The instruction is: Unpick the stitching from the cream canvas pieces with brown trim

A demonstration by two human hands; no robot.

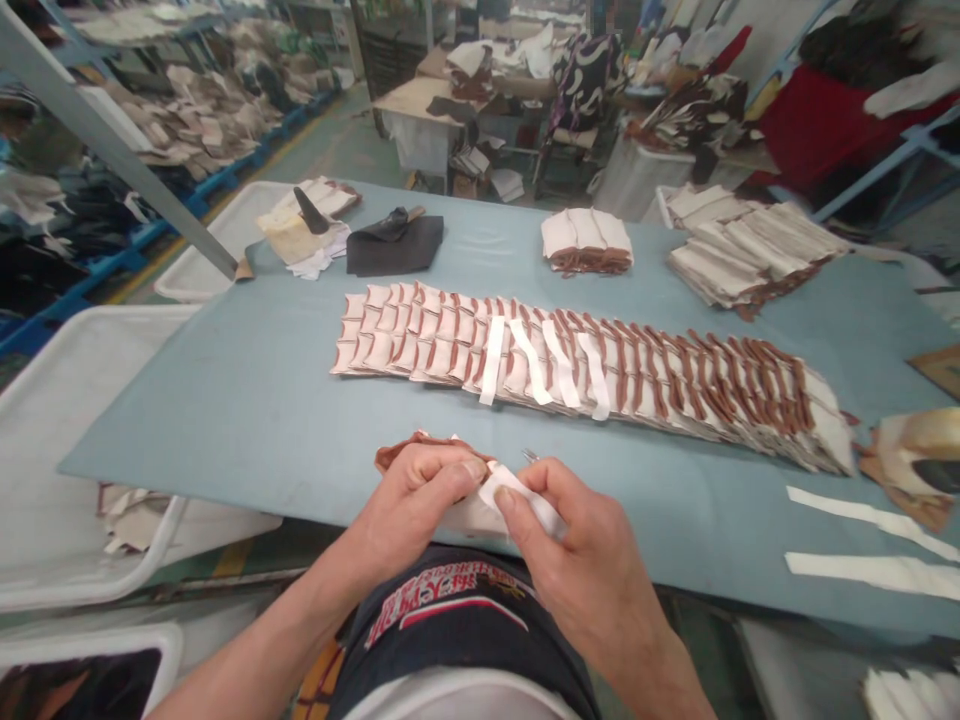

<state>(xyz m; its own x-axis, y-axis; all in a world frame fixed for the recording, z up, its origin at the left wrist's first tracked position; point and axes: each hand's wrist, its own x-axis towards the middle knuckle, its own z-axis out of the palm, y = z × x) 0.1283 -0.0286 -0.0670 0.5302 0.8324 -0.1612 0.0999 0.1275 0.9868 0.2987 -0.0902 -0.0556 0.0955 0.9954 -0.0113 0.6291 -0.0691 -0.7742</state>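
Note:
At the table's near edge, my left hand is closed around a brown-edged leather piece, whose pale underside shows between my hands. My right hand pinches a white strip between thumb and fingers, its end against the leather piece by my left thumb. A small metal tip pokes out beyond my right fingers; the rest of that tool is hidden. Past my hands lies a long row of overlapping cream and brown pieces, with several loose white strips laid across its middle.
The blue-green table bears a bundle of pieces, a larger pile and a black cloth at its far side. More white strips and a tape roll lie right. White bins stand left.

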